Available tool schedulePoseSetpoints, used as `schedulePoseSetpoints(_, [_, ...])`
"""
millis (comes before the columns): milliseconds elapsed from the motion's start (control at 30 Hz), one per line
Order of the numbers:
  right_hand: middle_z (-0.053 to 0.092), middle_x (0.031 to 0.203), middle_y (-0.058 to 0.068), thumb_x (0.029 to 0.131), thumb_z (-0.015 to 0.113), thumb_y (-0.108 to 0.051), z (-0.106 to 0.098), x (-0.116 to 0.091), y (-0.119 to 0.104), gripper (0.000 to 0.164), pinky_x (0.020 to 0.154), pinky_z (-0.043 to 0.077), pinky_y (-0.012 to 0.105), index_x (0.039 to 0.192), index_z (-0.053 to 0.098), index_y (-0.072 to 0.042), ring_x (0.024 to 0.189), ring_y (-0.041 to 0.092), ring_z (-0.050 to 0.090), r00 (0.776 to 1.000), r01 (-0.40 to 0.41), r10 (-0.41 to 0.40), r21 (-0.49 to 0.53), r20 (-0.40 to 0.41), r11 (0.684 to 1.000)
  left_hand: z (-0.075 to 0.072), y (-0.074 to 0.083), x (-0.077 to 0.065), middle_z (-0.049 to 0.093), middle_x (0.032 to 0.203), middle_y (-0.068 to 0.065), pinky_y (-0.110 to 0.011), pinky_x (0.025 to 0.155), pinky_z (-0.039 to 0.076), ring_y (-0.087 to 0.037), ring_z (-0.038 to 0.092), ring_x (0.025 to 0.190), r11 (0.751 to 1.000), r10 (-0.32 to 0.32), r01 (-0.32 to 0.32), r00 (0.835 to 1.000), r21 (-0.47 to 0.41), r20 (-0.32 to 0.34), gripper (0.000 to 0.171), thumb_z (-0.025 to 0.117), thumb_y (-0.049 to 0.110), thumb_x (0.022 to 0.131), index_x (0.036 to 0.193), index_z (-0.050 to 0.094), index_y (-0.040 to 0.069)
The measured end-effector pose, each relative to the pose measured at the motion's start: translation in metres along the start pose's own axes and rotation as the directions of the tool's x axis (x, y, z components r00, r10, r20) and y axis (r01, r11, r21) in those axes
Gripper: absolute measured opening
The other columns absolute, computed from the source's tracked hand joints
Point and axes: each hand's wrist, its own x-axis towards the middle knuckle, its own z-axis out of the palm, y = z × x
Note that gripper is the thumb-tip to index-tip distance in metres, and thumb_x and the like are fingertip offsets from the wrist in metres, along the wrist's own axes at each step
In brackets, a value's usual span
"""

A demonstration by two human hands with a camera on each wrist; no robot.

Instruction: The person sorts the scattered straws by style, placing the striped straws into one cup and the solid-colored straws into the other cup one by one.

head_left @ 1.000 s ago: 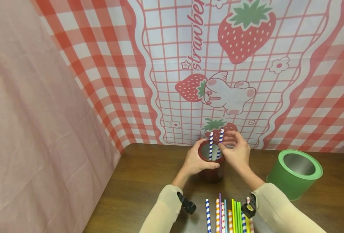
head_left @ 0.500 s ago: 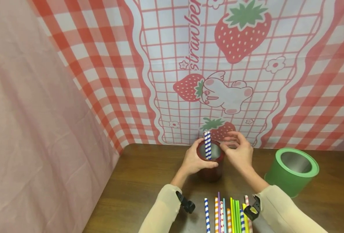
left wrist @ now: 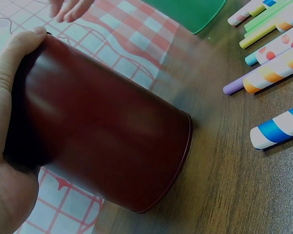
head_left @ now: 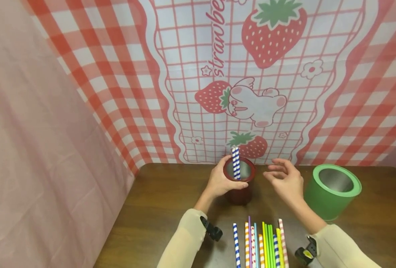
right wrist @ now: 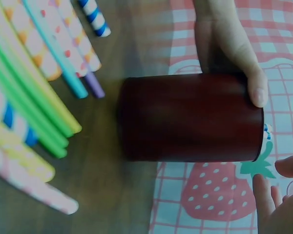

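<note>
A dark red can (head_left: 239, 196) stands on the table toward the back. My left hand (head_left: 219, 179) grips it near the rim, thumb across the front; the left wrist view shows this hand (left wrist: 10, 190) along the can's side. Two blue-and-white striped straws (head_left: 235, 163) stand side by side in the can, leaning at its left inner side with their lower ends hidden. To the right of the can, my right hand (head_left: 287, 180) is in the air with nothing in it. Its fingers (right wrist: 263, 195) are loosely bent and apart from the can in the right wrist view.
A green can (head_left: 330, 204) stands to the right on the wooden table (head_left: 157, 208). Several straws lie in a row at the front: blue striped (head_left: 236, 245), orange striped (head_left: 247, 242), purple, dotted, green (head_left: 270, 243), yellow and pink striped (head_left: 283, 243). A strawberry-print cloth (head_left: 184, 123) hangs behind.
My right hand has let go of the second striped straw, which now leans left beside the first. It has then moved right, away from the red can. My left hand keeps its hold.
</note>
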Motion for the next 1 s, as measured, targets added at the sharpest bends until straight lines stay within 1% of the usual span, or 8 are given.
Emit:
schedulePoseSetpoints(167, [0.07, 0.096, 0.009, 0.079, 0.077, -0.009, -0.009, -0.013, 0.01, 0.038, 0.063, 0.046, 0.01, 0.113, 0.06, -0.006, 0.071, -0.013, 0.058, 1.0, 0.005, -0.004, -0.029, 0.029, 1.0, 0.0, 0.0, 0.001, 0.059, 0.122, 0.001, -0.03, 0.085, 0.049, -0.012, 0.057, 0.103, 1.0, 0.002, -0.002, 1.0, -0.004, 0.007, 0.098, 0.092, 0.029, 0.058, 0.141, 0.041, 0.02])
schedulePoseSetpoints(267, [0.07, 0.096, 0.013, 0.078, 0.077, -0.01, -0.016, -0.021, 0.018, 0.038, 0.06, 0.047, 0.012, 0.112, 0.06, -0.005, 0.069, -0.012, 0.059, 0.998, -0.007, 0.011, -0.059, 0.056, 0.998, -0.001, 0.001, 0.0, 0.059, 0.122, 0.0, -0.031, 0.085, 0.049, -0.013, 0.057, 0.104, 1.0, 0.002, -0.002, 1.0, -0.005, 0.009, 0.098, 0.092, 0.029, 0.058, 0.141, 0.041, 0.02])
schedulePoseSetpoints(333, [0.071, 0.098, 0.015, 0.078, 0.077, -0.012, -0.02, -0.028, 0.025, 0.038, 0.058, 0.048, 0.014, 0.111, 0.06, -0.006, 0.068, -0.012, 0.059, 0.996, -0.023, 0.03, -0.095, 0.079, 0.995, -0.001, 0.0, 0.001, 0.06, 0.123, -0.001, -0.031, 0.086, 0.048, -0.013, 0.057, 0.104, 1.0, 0.004, -0.004, 1.0, -0.002, 0.008, 0.099, 0.093, 0.03, 0.058, 0.141, 0.041, 0.021])
schedulePoseSetpoints(467, [0.071, 0.099, 0.016, 0.078, 0.077, -0.014, -0.027, -0.039, 0.037, 0.039, 0.058, 0.049, 0.018, 0.112, 0.06, -0.006, 0.068, -0.008, 0.062, 0.988, -0.065, 0.086, -0.161, 0.13, 0.985, -0.001, -0.001, 0.001, 0.06, 0.123, -0.001, -0.031, 0.087, 0.048, -0.014, 0.057, 0.105, 1.0, 0.003, -0.003, 1.0, 0.005, 0.005, 0.099, 0.093, 0.031, 0.057, 0.141, 0.042, 0.02])
schedulePoseSetpoints(600, [0.07, 0.102, 0.016, 0.079, 0.075, -0.015, -0.032, -0.05, 0.047, 0.042, 0.059, 0.052, 0.022, 0.115, 0.059, -0.003, 0.071, -0.001, 0.065, 0.968, -0.131, 0.162, -0.167, 0.19, 0.977, -0.001, 0.0, 0.001, 0.059, 0.124, -0.001, -0.032, 0.087, 0.048, -0.014, 0.056, 0.105, 1.0, 0.004, -0.004, 1.0, 0.008, 0.006, 0.098, 0.093, 0.032, 0.057, 0.141, 0.042, 0.02])
schedulePoseSetpoints(767, [0.068, 0.105, 0.02, 0.079, 0.075, -0.013, -0.036, -0.063, 0.056, 0.048, 0.06, 0.054, 0.025, 0.12, 0.055, 0.002, 0.072, 0.008, 0.068, 0.933, -0.214, 0.244, -0.138, 0.264, 0.967, 0.0, 0.0, 0.0, 0.059, 0.123, 0.001, -0.033, 0.087, 0.048, -0.014, 0.056, 0.105, 1.0, -0.003, 0.003, 1.0, 0.011, 0.005, 0.098, 0.093, 0.032, 0.057, 0.14, 0.042, 0.021])
schedulePoseSetpoints(867, [0.068, 0.103, 0.02, 0.079, 0.075, -0.011, -0.037, -0.069, 0.062, 0.049, 0.061, 0.056, 0.027, 0.12, 0.054, 0.005, 0.071, 0.013, 0.069, 0.914, -0.249, 0.278, -0.131, 0.295, 0.96, 0.0, 0.0, 0.001, 0.059, 0.124, 0.0, -0.032, 0.088, 0.048, -0.014, 0.056, 0.106, 1.0, -0.007, 0.006, 1.0, 0.015, 0.008, 0.098, 0.093, 0.031, 0.057, 0.141, 0.042, 0.021])
schedulePoseSetpoints(1000, [0.068, 0.1, 0.017, 0.078, 0.076, -0.011, -0.038, -0.077, 0.07, 0.05, 0.06, 0.056, 0.028, 0.12, 0.054, 0.005, 0.07, 0.015, 0.067, 0.893, -0.277, 0.309, -0.141, 0.329, 0.95, 0.0, 0.0, 0.001, 0.059, 0.124, -0.001, -0.032, 0.088, 0.048, -0.015, 0.056, 0.106, 1.0, -0.008, 0.008, 1.0, 0.013, 0.006, 0.099, 0.093, 0.03, 0.057, 0.141, 0.041, 0.02])
